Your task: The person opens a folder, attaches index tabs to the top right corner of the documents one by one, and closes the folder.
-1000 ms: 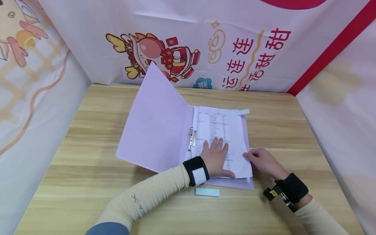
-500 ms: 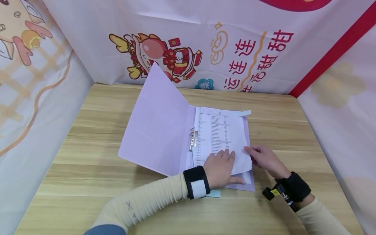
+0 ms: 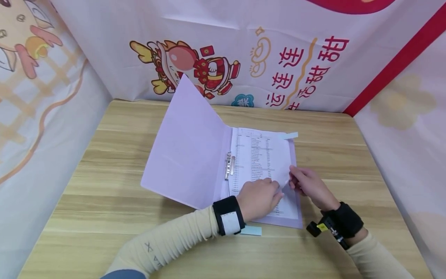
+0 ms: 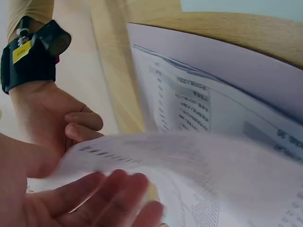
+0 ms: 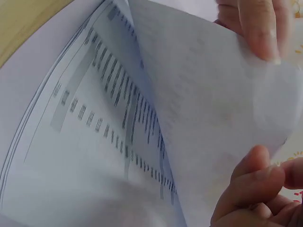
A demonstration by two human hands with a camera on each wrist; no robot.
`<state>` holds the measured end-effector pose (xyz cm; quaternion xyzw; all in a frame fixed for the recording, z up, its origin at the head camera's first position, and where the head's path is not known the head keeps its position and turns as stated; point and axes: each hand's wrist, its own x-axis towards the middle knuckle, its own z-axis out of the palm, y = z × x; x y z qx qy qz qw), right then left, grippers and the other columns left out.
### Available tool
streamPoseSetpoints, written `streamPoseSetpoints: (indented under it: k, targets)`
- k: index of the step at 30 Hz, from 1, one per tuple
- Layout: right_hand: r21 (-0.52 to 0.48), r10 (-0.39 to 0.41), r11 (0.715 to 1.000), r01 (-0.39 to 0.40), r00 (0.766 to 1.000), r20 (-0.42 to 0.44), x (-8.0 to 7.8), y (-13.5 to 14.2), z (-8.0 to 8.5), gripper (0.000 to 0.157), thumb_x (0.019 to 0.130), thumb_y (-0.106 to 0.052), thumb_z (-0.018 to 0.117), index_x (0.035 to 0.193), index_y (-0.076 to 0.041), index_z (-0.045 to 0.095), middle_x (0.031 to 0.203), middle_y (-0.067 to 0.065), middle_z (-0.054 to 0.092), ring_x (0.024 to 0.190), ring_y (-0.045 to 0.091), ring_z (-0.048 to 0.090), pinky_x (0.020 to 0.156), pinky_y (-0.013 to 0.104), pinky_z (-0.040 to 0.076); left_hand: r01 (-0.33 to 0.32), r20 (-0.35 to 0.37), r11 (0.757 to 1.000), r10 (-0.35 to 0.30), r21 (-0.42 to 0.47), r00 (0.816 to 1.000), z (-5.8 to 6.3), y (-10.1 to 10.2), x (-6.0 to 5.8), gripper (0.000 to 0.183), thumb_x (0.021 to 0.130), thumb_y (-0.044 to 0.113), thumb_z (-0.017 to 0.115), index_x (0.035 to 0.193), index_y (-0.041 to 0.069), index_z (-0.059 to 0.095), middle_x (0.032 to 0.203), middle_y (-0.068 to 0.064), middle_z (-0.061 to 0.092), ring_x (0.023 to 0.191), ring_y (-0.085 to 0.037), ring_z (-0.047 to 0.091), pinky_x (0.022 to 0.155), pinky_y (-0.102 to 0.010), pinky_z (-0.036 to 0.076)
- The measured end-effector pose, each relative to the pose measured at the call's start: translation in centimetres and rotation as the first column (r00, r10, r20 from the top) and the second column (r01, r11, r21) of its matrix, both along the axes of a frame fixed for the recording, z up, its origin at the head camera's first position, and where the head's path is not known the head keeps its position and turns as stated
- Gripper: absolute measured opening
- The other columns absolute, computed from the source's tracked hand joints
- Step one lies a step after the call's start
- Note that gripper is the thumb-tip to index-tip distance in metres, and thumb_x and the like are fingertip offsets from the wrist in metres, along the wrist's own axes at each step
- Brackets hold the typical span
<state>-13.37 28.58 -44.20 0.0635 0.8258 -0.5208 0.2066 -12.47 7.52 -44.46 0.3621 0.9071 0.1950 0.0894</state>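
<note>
A pale purple folder lies spread on the table, its cover tilted up to the left. A printed stack of paper sits inside, beside a metal clip at the spine. My left hand pinches the top page near its lower right corner, thumb on one face and fingers on the other; the page bends up off the stack. My right hand has its fingers curled right at the page's right edge, overlapping it in the right wrist view. I cannot tell whether they still grip the page.
A light blue strip lies on the wooden table below the folder, partly behind the left wrist. Another pale blue strip pokes out at the stack's upper right corner. Printed cloth walls enclose the back and sides.
My left hand has gone from lying flat on the top page to pinching its lower right part. The page's lower corner has lifted, showing printed sheets beneath. The right hand stays at the right edge.
</note>
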Motion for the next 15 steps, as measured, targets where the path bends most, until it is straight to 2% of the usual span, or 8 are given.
streamPoseSetpoints:
  k: [6,9,12,15]
  targets:
    - [-0.032,0.012,0.999,-0.012,1.0,-0.011,0.0,0.0,-0.3,0.056,0.111,-0.044,0.036,0.096,0.006,0.055,0.079,0.008,0.054,0.067,0.019,0.049,0.057,0.026,0.041,-0.059,-0.001,0.991,0.06,0.121,0.998,0.7,-0.5,-0.6,0.015,0.1,0.015,0.061,0.109,0.007,0.07,0.084,0.002,0.064,0.064,-0.006,0.054,0.048,-0.018,0.041]
    - [-0.021,0.009,1.0,-0.009,1.0,-0.013,-0.1,-0.1,-0.4,0.054,0.111,-0.043,0.036,0.098,0.006,0.054,0.08,0.008,0.054,0.068,0.02,0.049,0.057,0.026,0.041,-0.106,0.03,0.981,0.102,0.161,0.994,1.2,-1.0,-0.9,0.024,0.098,0.011,0.063,0.121,0.006,0.068,0.099,-0.003,0.072,0.07,-0.007,0.059,0.052,-0.017,0.044]
    - [0.007,0.002,1.0,-0.002,1.0,-0.028,-0.3,-0.3,-0.6,0.052,0.111,-0.042,0.038,0.1,0.007,0.055,0.08,0.008,0.055,0.068,0.019,0.049,0.057,0.026,0.04,-0.15,0.064,0.97,0.141,0.193,0.988,1.8,-2.0,-1.0,0.039,0.096,0.01,0.065,0.135,0.006,0.061,0.111,-0.008,0.073,0.074,-0.008,0.062,0.055,-0.017,0.047]
    - [0.054,0.005,0.999,-0.002,0.998,-0.057,-0.6,-0.7,-0.7,0.048,0.11,-0.038,0.042,0.103,0.006,0.057,0.081,0.01,0.056,0.07,0.019,0.051,0.057,0.026,0.041,-0.19,0.067,0.957,0.179,0.22,0.982,2.4,-3.4,-1.1,0.045,0.095,0.011,0.066,0.139,0.007,0.057,0.108,-0.009,0.073,0.072,-0.009,0.063,0.054,-0.018,0.048]
